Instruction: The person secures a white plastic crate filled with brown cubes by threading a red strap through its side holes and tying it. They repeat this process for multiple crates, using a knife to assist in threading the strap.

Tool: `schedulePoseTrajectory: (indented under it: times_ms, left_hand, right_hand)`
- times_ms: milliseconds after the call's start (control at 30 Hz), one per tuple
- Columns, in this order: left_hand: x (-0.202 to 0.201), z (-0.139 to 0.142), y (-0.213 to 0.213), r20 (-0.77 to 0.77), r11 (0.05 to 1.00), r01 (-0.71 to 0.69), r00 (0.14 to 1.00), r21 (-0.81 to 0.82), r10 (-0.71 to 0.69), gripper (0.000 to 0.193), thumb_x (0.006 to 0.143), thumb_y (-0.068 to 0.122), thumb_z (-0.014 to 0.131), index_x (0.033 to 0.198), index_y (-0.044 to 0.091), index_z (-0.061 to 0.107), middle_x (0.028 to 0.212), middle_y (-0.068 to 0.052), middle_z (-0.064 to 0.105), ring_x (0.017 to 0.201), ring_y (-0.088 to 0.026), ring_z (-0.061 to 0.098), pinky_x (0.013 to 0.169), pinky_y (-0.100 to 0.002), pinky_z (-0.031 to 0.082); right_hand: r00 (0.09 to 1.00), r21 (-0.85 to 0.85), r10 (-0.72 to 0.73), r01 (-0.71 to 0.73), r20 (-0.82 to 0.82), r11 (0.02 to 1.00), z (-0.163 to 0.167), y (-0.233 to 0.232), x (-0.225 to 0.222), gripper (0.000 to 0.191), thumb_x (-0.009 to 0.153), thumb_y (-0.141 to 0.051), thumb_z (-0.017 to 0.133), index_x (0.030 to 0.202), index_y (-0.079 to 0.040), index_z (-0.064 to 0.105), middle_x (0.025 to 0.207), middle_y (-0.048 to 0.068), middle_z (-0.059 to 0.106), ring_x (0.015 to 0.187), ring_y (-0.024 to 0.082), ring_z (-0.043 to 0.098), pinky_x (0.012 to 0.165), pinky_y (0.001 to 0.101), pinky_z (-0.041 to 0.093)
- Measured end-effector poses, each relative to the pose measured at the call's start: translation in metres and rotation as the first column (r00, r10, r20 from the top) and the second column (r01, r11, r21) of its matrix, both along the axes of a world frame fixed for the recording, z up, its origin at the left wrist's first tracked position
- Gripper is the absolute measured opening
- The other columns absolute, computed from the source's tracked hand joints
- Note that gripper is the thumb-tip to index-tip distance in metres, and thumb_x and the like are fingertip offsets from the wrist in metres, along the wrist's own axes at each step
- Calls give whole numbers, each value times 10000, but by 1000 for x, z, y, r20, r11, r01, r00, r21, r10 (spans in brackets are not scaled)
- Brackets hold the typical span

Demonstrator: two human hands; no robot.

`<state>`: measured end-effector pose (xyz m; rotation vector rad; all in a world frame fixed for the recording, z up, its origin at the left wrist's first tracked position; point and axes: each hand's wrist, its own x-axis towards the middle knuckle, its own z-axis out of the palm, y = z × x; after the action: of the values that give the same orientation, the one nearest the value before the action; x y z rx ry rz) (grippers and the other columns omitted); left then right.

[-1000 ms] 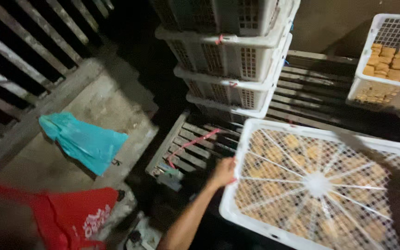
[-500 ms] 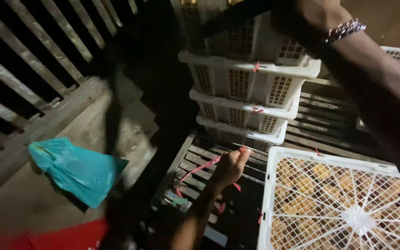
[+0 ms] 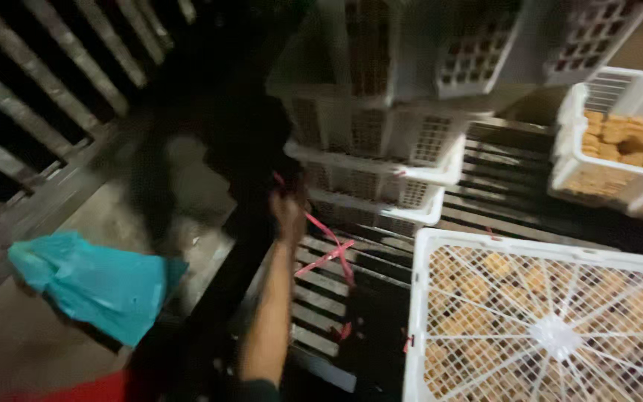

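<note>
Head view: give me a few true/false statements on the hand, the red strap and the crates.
1. The left hand grips a red strap. True.
2. The white crates are stacked. True.
3. The bag on the floor is yellow. False: it is teal.
4. The near crate is empty. False: pale brown pieces show through its mesh lid.
5. The right hand holds the strap too. False: no right hand is in view.
</note>
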<state>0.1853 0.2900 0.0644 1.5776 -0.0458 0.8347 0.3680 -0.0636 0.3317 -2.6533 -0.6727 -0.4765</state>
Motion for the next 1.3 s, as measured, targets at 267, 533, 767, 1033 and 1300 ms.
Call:
schedulePoseTrajectory:
  times_ms: [267, 533, 767, 1033, 1300]
  left_hand:
    - [106, 227, -45, 28, 947, -51, 999, 318, 44, 609, 1072, 465, 502, 1423, -30, 558, 1392, -215, 587, 1241, -302, 545, 1062, -454, 449]
    - [79, 220, -138, -180, 898, -62, 972, 435, 154, 632, 1023, 422, 513, 1405, -81, 546, 1360, -248, 603, 1224, -328, 565, 1068, -476, 461]
    - [81, 236, -102, 71, 989, 137, 989, -56, -133, 654, 980, 384, 522, 1389, -126, 535, 1331, -278, 617, 1210, -350, 583, 1072, -495, 471]
    - [-145, 113, -125, 363, 744, 557, 823, -369, -436, 680, 931, 341, 532, 1371, -177, 523, 1299, -312, 633, 1194, -376, 603, 1078, -517, 483]
    - [-306, -24, -168, 179, 674, 347, 934, -652, -308, 828, 825, 405, 561, 1441, -140, 470, 1367, -293, 577, 1256, -402, 565, 1116, -522, 449]
  right_hand:
    - [958, 99, -271, 262, 92, 960, -11, -253, -84, 322, 1104, -200, 605, 1426, -190, 586, 1087, 73, 597, 700, 168, 610, 593, 295, 509]
    - [709, -88, -691, 686, -139, 722, -123, -471, -240, 364, 1092, -184, 599, 1454, -196, 556, 1144, 81, 582, 704, 176, 617, 599, 295, 519]
    - [630, -177, -743, 724, -226, 667, -176, -506, -276, 403, 1081, -170, 594, 1478, -201, 531, 1193, 88, 568, 706, 184, 623, 604, 295, 529]
    - [662, -171, -728, 708, -179, 685, -183, -548, -262, 448, 1069, -154, 588, 1505, -207, 501, 1249, 96, 552, 710, 193, 630, 610, 295, 539]
    - [788, -185, -577, 547, -215, 816, -239, -484, -229, 495, 1057, -138, 582, 1533, -212, 472, 1306, 104, 537, 713, 202, 637, 616, 296, 549]
